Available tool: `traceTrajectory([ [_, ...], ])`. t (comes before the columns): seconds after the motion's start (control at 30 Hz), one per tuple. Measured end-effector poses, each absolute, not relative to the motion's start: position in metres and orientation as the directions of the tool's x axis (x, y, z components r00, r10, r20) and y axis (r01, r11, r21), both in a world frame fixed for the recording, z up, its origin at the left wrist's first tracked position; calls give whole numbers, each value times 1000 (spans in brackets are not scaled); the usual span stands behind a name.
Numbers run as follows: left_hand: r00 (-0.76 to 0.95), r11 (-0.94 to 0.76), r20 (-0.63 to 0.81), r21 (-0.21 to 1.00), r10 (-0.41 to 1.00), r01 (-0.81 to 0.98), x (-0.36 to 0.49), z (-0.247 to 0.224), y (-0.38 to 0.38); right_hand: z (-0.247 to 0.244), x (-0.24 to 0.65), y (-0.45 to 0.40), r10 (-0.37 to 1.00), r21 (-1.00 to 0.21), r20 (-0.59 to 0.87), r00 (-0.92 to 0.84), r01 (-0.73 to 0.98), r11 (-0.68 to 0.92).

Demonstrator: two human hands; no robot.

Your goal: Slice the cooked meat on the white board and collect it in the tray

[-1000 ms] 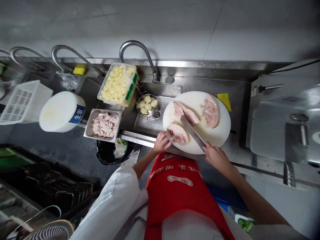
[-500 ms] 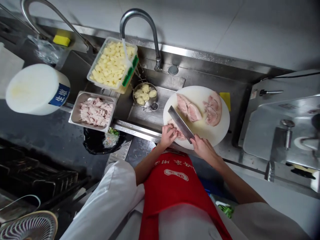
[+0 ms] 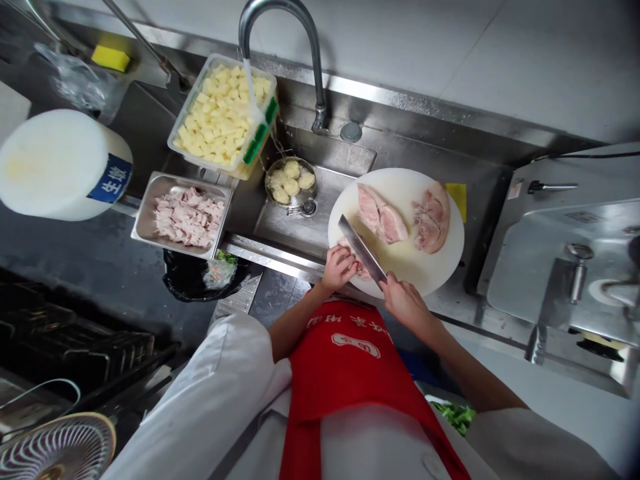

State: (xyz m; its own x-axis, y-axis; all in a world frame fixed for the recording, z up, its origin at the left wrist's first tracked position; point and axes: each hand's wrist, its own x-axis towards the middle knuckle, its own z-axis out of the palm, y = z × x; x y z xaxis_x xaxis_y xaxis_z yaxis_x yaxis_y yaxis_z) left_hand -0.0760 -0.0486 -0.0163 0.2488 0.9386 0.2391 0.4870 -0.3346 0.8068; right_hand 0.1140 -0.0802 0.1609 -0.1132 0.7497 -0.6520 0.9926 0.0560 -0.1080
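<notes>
My right hand (image 3: 404, 301) grips the handle of a cleaver (image 3: 361, 248), whose blade slants over the left part of a round white cutting board (image 3: 417, 273). Beside the blade, my left hand (image 3: 340, 268) presses its curled fingers on a piece of pale meat (image 3: 362, 270), partly hidden by hand and blade. Farther back on the board lies a slab of meat (image 3: 383, 217), and to its right a second slab (image 3: 431, 220). A metal pan (image 3: 135, 230) to the left holds cut meat pieces (image 3: 190, 219).
Water runs from the faucet (image 3: 320, 73) into a plastic tub (image 3: 175, 148) of potato chunks. In the sink (image 3: 280, 230) sits a round strainer with peeled potatoes (image 3: 291, 179). A white block (image 3: 50, 160), a black bag (image 3: 183, 287) and a yellow sponge (image 3: 111, 58) are leftward.
The view has shifted slightly. Both hands stay at the board's near left edge, and the cleaver keeps nearly the same slant beside the left fingers.
</notes>
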Motion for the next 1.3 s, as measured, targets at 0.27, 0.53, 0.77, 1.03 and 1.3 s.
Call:
traceTrajectory([
  [0.27, 304, -315, 193, 845, 933, 431, -78, -22, -43, 157, 107, -75, 706, -114, -704, -74, 993, -10],
  [0.53, 313, -296, 174, 868, 933, 398, -78, -30, -41, 154, 107, -82, 680, -104, -731, -64, 994, -18],
  [0.77, 330, -254, 126, 890, 936, 379, -78, -30, -40, 140, 88, -66, 738, -136, -667, -98, 991, 9],
  [1.03, 335, -271, 147, 893, 931, 361, -79, -32, -42, 136, 92, -78, 670, -105, -741, -50, 994, -41],
  [1.3, 370, -335, 191, 864, 909, 376, -83, -18, -39, 107, 103, -39, 785, -269, -608, -115, 961, -67],
])
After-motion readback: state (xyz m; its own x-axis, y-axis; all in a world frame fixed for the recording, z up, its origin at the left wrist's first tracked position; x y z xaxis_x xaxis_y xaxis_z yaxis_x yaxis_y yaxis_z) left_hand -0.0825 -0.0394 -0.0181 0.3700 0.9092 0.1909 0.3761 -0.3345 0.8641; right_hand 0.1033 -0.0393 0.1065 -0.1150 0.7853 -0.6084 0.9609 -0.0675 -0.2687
